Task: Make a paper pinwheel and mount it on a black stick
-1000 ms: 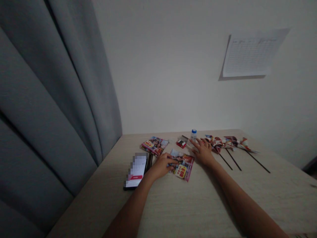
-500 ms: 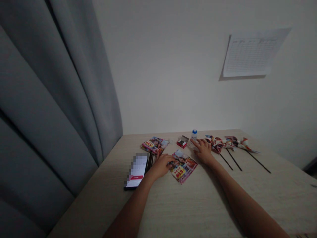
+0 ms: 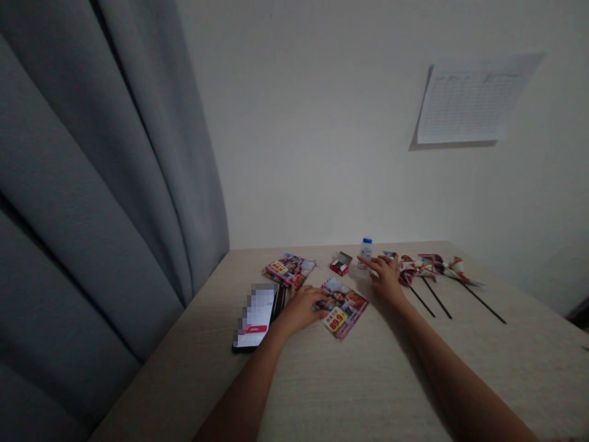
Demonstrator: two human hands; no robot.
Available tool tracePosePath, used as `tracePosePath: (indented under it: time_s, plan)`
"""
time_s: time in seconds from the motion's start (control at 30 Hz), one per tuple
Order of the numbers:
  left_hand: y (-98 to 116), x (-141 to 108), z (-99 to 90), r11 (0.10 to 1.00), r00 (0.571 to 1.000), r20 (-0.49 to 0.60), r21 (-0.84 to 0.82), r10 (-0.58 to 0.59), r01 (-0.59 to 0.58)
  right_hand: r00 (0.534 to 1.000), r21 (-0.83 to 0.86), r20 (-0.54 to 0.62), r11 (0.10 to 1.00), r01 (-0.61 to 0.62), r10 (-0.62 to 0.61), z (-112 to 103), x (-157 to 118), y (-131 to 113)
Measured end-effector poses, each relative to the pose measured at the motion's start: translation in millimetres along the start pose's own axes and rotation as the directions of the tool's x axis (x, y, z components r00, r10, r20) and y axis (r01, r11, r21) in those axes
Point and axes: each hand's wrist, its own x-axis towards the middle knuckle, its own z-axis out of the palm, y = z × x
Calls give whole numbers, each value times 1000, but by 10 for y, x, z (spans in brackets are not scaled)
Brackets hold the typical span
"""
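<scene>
My left hand lies over the left edge of a square printed paper marked 89.9, fingers apart and fingertips on it. My right hand reaches over the table with its fingers stretched out. Its fingertips are at a small clear bottle with a blue cap, standing upright; the fingers cover part of it, and I cannot tell whether they touch. Just left of the bottle sits a small open red box. Several dark sticks lie beside my left hand, partly hidden by it.
A stack of similar printed papers lies behind my left hand. Left of that hand is a phone with a lit screen. Paper pinwheels on black sticks lie at the right. A grey curtain hangs left; a wall stands behind the table.
My right hand has shifted slightly to the right, and the bottle shows a little farther right and more fully. My left hand stays at the printed paper.
</scene>
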Motion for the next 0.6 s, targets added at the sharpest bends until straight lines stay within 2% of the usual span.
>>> tracePosePath:
  time_s: [0.13, 0.3, 0.47, 0.6]
  plan:
    - [-24, 3, 24, 1000, 1000, -16, -9, -9, 9, 999, 96, -10, 995, 35, -34, -52, 17, -56]
    - [-36, -8, 41, 1000, 998, -48, -9, -29, 29, 1000, 184, -26, 983, 16, -11, -90, 3, -141]
    - [-13, -16, 17, 998, 998, -23, 9, -57, 58, 999, 235, 35, 972, -17, 10, -148, -40, -249]
    - [4, -20, 10, 996, 996, -24, 31, -81, 81, 999, 270, 32, 963, -27, 19, -155, -72, -376]
